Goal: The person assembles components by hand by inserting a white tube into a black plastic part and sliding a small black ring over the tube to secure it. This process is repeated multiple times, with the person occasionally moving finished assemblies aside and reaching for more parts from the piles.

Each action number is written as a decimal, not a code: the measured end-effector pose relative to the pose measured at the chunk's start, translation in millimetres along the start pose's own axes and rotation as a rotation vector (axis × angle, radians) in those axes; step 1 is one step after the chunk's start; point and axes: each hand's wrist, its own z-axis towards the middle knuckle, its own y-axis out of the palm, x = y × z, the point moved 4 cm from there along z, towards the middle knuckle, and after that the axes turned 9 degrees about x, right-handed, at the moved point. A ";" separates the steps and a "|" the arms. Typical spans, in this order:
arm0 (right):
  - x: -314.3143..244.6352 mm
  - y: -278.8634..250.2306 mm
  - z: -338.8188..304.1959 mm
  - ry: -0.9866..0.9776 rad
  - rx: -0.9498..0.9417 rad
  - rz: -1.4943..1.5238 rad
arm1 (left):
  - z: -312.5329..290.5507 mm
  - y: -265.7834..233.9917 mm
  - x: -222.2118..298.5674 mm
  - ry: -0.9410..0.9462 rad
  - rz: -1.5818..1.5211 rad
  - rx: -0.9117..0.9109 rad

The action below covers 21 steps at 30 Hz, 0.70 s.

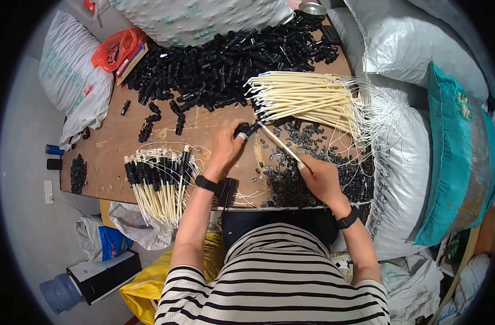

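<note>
My left hand (226,142) is closed around a black plastic fitting (244,130) over the middle of the table. In my right hand (319,176) is a cream-coloured rod (280,142), gripped near its lower end. The rod slants up to the left, and its white tip meets or nearly meets the fitting; I cannot tell if it is inside. Beyond my right hand lies a stack of similar cream rods (307,97) with thin white strings. Left of my left hand sits a bundle of rods with black fittings on them (158,176).
A large heap of black fittings (220,70) covers the far side of the brown table (104,162). Small dark clips (291,187) lie piled at the near right edge. White sacks (407,179) and a teal sack (448,157) stand on the right. A red bag (117,49) is at the far left.
</note>
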 end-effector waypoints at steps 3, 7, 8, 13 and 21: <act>13.6 -0.1 -13.0 0.007 0.020 0.064 | -14.7 1.5 28.8 -0.106 -0.302 -0.182; 14.8 5.2 -27.4 -0.196 -0.076 -0.239 | -26.9 6.0 65.7 0.287 -0.223 -0.364; 4.9 11.7 -28.1 -0.277 -0.033 -0.257 | -34.1 6.6 70.1 0.362 -0.220 -0.374; -2.2 -0.4 -20.4 -0.134 0.049 -0.442 | -41.1 -15.0 64.4 0.366 -0.136 -0.227; 2.2 22.7 -30.0 0.092 0.272 -0.021 | -69.5 -3.8 90.5 0.478 0.045 -0.440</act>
